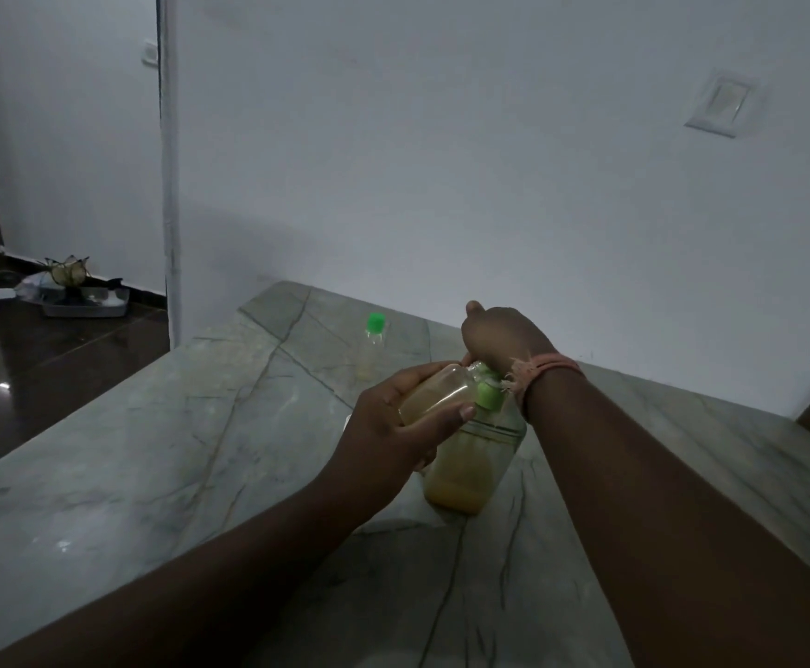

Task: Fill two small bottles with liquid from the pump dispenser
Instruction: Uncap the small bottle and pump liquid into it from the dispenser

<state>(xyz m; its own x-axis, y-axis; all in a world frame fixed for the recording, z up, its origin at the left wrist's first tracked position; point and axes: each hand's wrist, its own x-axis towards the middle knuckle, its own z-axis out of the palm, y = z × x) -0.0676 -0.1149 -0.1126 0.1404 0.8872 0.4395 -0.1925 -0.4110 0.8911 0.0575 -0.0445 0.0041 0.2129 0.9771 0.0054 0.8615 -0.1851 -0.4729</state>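
The left hand point(388, 421) grips a small bottle point(434, 395) tilted at the dispenser point(475, 455) spout to catch liquid. The right hand point(499, 337) presses the pump; its fingers are hidden. A capped bottle point(373, 349) waits farther back.

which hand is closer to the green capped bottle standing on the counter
Right. The right hand sits atop the pump dispenser, just right of the standing bottle. The left hand, holding the tilted small bottle, is lower, nearer the camera.

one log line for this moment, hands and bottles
left hand holds small bottle at pump | right hand on pump dispenser | capped bottle on counter
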